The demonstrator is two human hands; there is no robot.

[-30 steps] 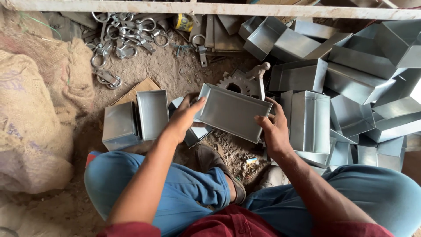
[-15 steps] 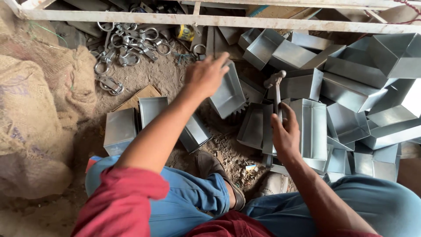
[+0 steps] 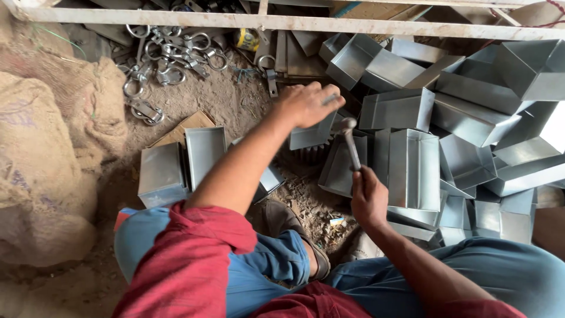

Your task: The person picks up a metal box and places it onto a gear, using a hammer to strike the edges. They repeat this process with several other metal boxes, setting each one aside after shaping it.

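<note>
A dirt floor (image 3: pixel 235 100) strewn with metal shackles (image 3: pixel 170 56), burlap sacks (image 3: pixel 41 147) and a heap of folded sheet-metal trays (image 3: pixel 471 118). The left hand (image 3: pixel 307 105) is closed on one tray (image 3: pixel 312 136), just beside the hammer's head. The right hand (image 3: pixel 368 197) grips the hammer (image 3: pixel 350 144) by its handle, below that tray.

The dirt floor (image 3: pixel 235 100) carries folded metal boxes (image 3: pixel 406 159), steel shackles (image 3: pixel 170 56) and burlap sacks (image 3: pixel 41 153)
</note>
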